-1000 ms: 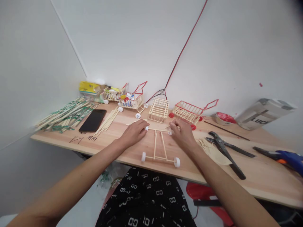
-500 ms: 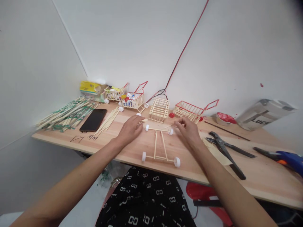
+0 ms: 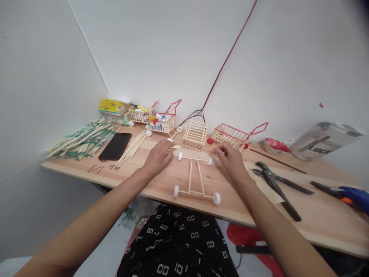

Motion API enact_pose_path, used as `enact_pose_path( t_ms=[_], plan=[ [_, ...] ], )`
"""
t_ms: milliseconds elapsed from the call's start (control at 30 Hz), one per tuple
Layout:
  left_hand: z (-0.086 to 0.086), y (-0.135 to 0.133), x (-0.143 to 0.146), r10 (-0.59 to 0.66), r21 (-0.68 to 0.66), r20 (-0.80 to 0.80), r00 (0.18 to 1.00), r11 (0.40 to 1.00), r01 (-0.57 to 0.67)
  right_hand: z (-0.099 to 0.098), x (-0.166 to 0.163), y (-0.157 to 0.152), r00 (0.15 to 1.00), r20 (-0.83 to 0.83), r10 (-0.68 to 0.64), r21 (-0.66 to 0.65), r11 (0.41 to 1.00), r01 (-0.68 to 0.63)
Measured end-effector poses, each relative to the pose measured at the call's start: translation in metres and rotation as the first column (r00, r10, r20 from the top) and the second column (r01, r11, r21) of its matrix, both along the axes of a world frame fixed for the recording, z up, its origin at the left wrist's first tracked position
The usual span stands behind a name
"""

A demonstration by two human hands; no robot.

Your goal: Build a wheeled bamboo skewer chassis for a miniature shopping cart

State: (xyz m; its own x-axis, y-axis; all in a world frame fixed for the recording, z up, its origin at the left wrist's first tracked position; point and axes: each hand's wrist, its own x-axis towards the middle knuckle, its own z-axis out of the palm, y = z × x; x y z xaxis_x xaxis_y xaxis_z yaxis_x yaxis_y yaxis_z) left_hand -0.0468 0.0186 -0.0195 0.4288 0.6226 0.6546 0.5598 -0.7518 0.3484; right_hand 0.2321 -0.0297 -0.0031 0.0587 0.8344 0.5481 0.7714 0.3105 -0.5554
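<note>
A stick chassis with white bottle-cap wheels lies flat on the wooden table, between my two hands. My left hand rests palm down to the left of its far axle, fingers loosely stretched toward a short stick. My right hand hovers to the right of the far axle with fingers slightly curled and apart, holding nothing I can see. Just behind stands a bare stick basket. A basket with a red rim and handle sits beyond my right hand.
Two more small carts stand at the back left. Wrapped chopsticks, a black phone and loose sticks lie left. Pliers, a blue glue gun, a red-stained lid and a silver box lie right.
Both hands have let go of the far axle's wheels and drawn apart, left hand to the left, right hand to the right. The chassis stays where it lay.
</note>
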Motion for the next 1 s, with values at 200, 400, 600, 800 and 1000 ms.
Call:
enact_pose_path(
  t_ms=[200,400,600,800,1000],
  plan=[
    [0.0,0.0,-0.001,0.011,0.006,0.004,1.0,1.0,-0.011,0.001,0.001,-0.001,0.998,-0.022,-0.056,0.019,0.998,0.056],
    [0.0,0.0,-0.001,-0.009,-0.007,-0.014,1.0,1.0,0.009,-0.001,0.016,0.0,0.987,0.053,-0.15,0.008,0.989,0.15],
    [0.0,-0.002,0.0,-0.076,-0.021,-0.044,0.996,0.997,0.075,-0.005,0.019,0.002,0.98,0.154,-0.125,-0.11,0.984,0.142],
    [-0.001,-0.002,0.001,-0.09,-0.01,-0.05,0.995,0.996,0.089,0.0,0.014,-0.001,0.993,0.078,-0.087,-0.077,0.993,0.093],
    [0.0,-0.003,0.001,-0.086,0.039,-0.037,0.996,0.995,0.087,0.003,0.01,-0.004,0.996,0.025,-0.087,-0.084,0.993,0.088]
  ],
)
